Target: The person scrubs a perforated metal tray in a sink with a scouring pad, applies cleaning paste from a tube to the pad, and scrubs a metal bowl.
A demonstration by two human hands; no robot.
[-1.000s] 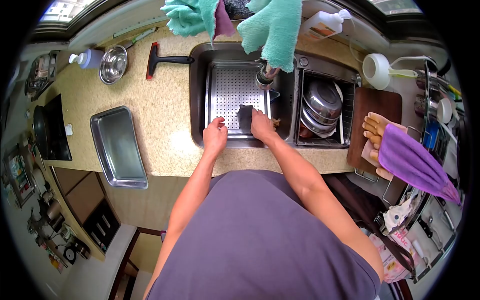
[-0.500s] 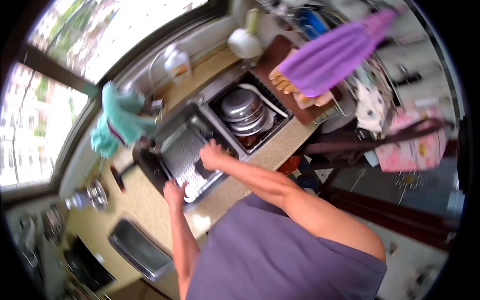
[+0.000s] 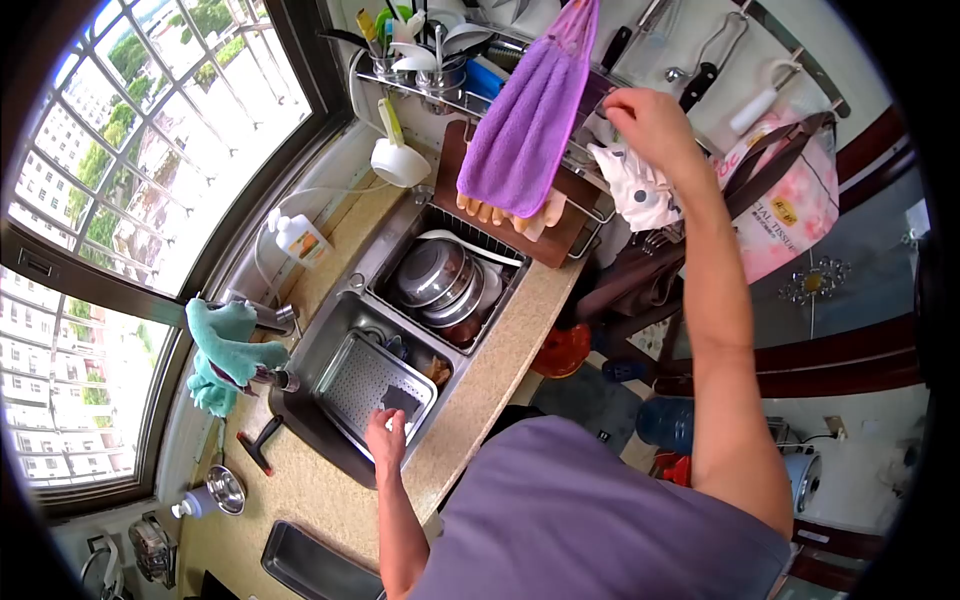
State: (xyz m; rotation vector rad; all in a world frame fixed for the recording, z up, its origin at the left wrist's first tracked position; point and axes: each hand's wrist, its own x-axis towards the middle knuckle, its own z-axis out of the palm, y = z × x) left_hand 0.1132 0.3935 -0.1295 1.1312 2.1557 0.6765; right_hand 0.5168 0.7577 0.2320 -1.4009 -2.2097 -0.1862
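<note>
In the sink, a perforated metal tray (image 3: 365, 385) lies tilted, with a dark piece (image 3: 400, 400) near one end. My left hand (image 3: 385, 435) is at the tray's near corner, thumb and fingers closed round its rim. My right hand (image 3: 648, 125) is raised at the wall rack, just right of the hanging purple towel (image 3: 530, 115) and above a white spotted cloth (image 3: 637, 188). Its fingers are bent together; what they hold, if anything, is hidden.
Metal bowls (image 3: 437, 275) fill the second basin. A brown board (image 3: 560, 225) stands beside it. The faucet carries green cloths (image 3: 225, 345). A black-handled squeegee (image 3: 262, 445) and a deep metal pan (image 3: 315, 562) lie on the counter (image 3: 265, 500). Knives (image 3: 700, 85) hang on the wall.
The view has turned to the right. My right hand has left the dark piece in the tray and risen to the rack; my left hand has stayed at the tray's edge.
</note>
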